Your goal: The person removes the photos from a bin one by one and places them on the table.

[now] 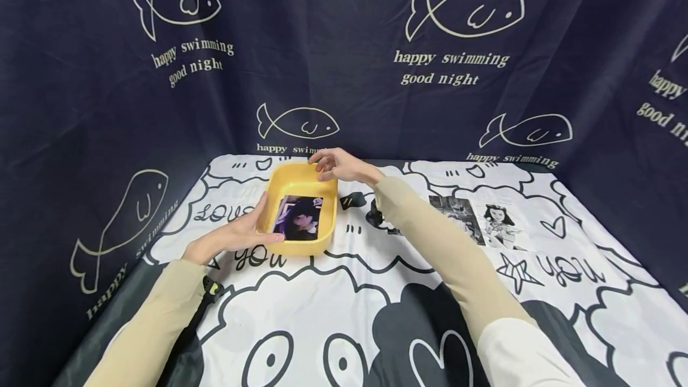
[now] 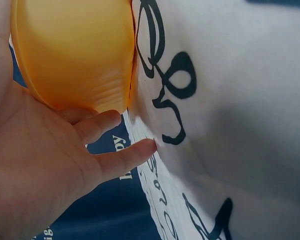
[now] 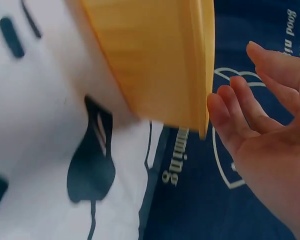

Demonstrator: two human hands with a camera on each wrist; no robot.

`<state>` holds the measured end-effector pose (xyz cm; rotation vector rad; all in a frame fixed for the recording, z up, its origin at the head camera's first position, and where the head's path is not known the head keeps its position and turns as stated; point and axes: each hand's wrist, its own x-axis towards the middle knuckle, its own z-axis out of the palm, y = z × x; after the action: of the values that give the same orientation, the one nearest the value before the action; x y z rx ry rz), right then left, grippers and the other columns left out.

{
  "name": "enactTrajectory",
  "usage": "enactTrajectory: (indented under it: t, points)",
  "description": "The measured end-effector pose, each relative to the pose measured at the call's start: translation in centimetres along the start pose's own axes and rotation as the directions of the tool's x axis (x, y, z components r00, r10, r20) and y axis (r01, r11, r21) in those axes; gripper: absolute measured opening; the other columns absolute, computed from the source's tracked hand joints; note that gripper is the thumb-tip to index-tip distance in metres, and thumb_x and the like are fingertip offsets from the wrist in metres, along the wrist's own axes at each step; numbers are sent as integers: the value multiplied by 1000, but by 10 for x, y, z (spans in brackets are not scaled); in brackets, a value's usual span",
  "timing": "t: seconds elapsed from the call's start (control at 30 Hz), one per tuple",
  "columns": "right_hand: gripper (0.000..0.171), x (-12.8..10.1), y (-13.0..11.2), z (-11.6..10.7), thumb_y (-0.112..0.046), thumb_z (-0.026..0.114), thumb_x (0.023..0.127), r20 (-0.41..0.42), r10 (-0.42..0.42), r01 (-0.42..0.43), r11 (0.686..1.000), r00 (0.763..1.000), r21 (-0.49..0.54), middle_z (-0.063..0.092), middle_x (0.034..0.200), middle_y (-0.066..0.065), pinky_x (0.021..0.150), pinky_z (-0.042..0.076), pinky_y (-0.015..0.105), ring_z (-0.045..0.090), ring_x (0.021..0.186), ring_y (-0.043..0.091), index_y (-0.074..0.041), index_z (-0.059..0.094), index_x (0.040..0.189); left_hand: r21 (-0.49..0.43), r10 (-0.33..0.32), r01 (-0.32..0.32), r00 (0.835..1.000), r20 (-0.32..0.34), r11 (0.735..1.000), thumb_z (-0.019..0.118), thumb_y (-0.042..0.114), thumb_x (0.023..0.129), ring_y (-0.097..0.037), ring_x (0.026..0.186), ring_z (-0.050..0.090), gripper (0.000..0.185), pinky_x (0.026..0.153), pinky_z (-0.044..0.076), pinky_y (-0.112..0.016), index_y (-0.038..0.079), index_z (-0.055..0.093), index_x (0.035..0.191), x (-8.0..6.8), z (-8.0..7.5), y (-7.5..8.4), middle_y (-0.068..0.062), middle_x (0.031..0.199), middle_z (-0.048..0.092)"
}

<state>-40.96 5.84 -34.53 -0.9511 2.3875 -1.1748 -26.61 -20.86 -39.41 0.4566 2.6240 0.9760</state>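
A yellow plastic box (image 1: 329, 226) stands on the patterned cloth, its open top facing up. Inside it lies a photo (image 1: 297, 218) of a dark-haired person in profile. My left hand (image 1: 242, 233) grips the box at its near left corner, thumb over the rim and the other fingers along the outer wall. In the left wrist view, two fingers (image 2: 125, 157) spread below the wall. Over the far right corner hovers my right hand (image 1: 344, 166), its fingers loosely bent with nothing between them. The right wrist view has that hand (image 3: 270, 115) close beside the rim.
On the right side of the cloth (image 1: 322, 297) lie a dark photo (image 1: 458, 217) and a light black-and-white picture (image 1: 502, 226). My right forearm partly covers the dark photo. A navy curtain (image 1: 355, 106) with fish prints hangs behind and along both sides.
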Motion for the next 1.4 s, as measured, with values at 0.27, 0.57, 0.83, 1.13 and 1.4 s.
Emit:
enactTrajectory:
  t: [0.27,0.57,0.83,1.13,1.4]
  points:
    - [47,28,-15,27,4,67,85,215,-6,19,998,977,-60,58,125,29,81,54,26,63,94,23,0,56,130,7,-13,13,1000,1,1000,65,52,86,-45,147,10,118,118,12,-61,9,-24,151,-2,-1,-1,-27,160,-4]
    - [40,38,-5,39,2,69,83,281,118,-72,983,952,-168,63,118,15,86,52,33,57,91,16,-8,64,121,11,-29,29,999,15,1000,66,56,84,-44,148,9,121,119,12,-60,10,-24,151,1,1,0,-26,160,-5]
    - [42,42,-1,38,5,70,81,291,140,-70,968,946,-239,61,97,13,69,47,21,52,76,11,-6,65,121,-5,-33,33,999,10,999,66,51,86,-43,148,8,118,119,11,-59,10,-24,151,2,1,-1,-25,161,-5]
    - [48,43,-1,38,8,69,81,305,222,-152,959,926,-238,48,77,1,59,38,18,45,64,9,-3,56,126,-20,-35,35,999,9,999,66,46,87,-42,149,8,116,119,10,-60,11,-24,151,2,1,-1,-24,161,-5]
    - [45,45,-3,40,1,72,82,322,293,-183,926,900,-330,40,68,-5,56,35,19,41,56,6,-4,54,124,-12,-33,33,999,13,999,67,53,85,-42,148,7,120,119,10,-60,10,-24,151,0,0,1,-24,161,-6]
